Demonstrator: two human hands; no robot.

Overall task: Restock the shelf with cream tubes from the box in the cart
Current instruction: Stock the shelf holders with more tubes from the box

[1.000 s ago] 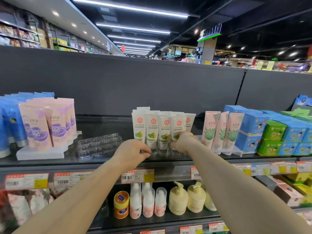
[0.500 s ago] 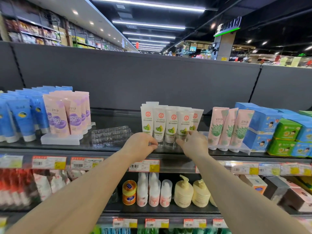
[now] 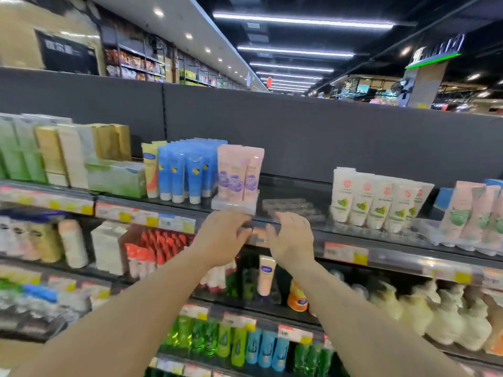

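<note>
White cream tubes (image 3: 375, 202) with green fruit prints stand in a row on the top shelf (image 3: 294, 221), right of centre. My left hand (image 3: 221, 239) and my right hand (image 3: 292, 240) hover side by side at the shelf's front edge, left of those tubes, with fingers loosely spread and nothing in them. Just beyond my hands lie an empty clear plastic tray (image 3: 291, 208) and the clear holder of the pink tubes with purple prints (image 3: 241, 172). The box and the cart are out of view.
Blue tubes (image 3: 187, 172) and gold and green cartons (image 3: 68, 156) fill the shelf's left part. Pink tubes with green prints (image 3: 471, 213) stand at the right. Lower shelves hold bottles, pump dispensers (image 3: 441, 314) and price tags. A dark back panel (image 3: 299, 131) rises behind.
Both hands have left the white tubes and moved left along the shelf edge, fingers now spread apart. The view has swung left, bringing the cartons into sight.
</note>
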